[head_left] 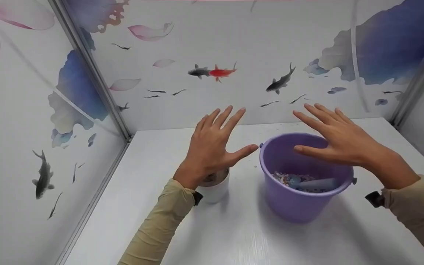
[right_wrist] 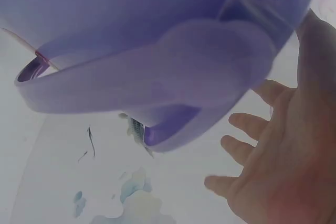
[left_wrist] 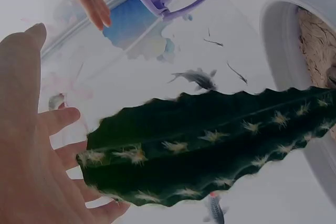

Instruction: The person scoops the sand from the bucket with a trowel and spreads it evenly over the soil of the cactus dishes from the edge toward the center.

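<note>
Tan sleeves [head_left: 156, 224] reach in from the near side. On a white tabletop [head_left: 131, 206], a white pot [head_left: 214, 193] of brown soil [left_wrist: 315, 40] stands beneath the left hand [head_left: 212, 147], its fingers spread and holding nothing; a green cactus [left_wrist: 205, 145] extends toward those fingers, though contact is unclear. Beside the pot, a purple bucket [head_left: 296, 209] contains gravel [head_left: 285, 179] and a pale-blue tool [head_left: 318, 184]; the right hand [head_left: 344, 143] hovers above it, fingers apart, empty. Beyond, white wall panels [head_left: 234, 40] printed with fish [head_left: 280, 81] and petals [head_left: 151, 32] enclose three sides, joined by grey metal posts [head_left: 89, 66].
</note>
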Demonstrator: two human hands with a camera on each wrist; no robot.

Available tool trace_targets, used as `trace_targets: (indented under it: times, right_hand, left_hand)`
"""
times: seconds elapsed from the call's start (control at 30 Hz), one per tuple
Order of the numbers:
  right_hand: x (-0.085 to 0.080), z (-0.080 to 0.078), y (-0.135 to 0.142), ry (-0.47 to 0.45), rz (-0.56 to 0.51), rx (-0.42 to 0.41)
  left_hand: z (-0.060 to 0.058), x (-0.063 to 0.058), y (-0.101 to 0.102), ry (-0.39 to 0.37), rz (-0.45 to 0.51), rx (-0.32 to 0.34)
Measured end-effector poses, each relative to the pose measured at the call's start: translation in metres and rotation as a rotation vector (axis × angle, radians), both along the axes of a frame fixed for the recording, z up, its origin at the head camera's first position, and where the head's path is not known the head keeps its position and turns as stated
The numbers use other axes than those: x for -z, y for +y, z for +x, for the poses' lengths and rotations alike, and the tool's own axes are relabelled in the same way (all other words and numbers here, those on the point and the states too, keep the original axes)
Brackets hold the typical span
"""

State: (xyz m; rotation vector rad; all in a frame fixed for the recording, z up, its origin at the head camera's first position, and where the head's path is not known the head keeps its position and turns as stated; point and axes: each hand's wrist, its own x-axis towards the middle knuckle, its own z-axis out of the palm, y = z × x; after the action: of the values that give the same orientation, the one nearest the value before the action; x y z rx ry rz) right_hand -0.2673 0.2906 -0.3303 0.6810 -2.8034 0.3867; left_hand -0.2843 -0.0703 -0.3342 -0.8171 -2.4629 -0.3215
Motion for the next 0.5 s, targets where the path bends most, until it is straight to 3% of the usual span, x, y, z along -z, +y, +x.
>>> trace_targets:
  times: [0.3, 0.5]
  right_hand:
    - [0.002, 0.011, 0.003, -0.002, 0.012, 0.017]
    - [0.008, 0.015, 0.000, -0.038, 0.004, 0.004]
  left_hand:
    - [0.013, -0.002, 0.024, 0.090, -0.025, 0.040]
    - [0.027, 0.003, 0.043, 0.114, -0.047, 0.116]
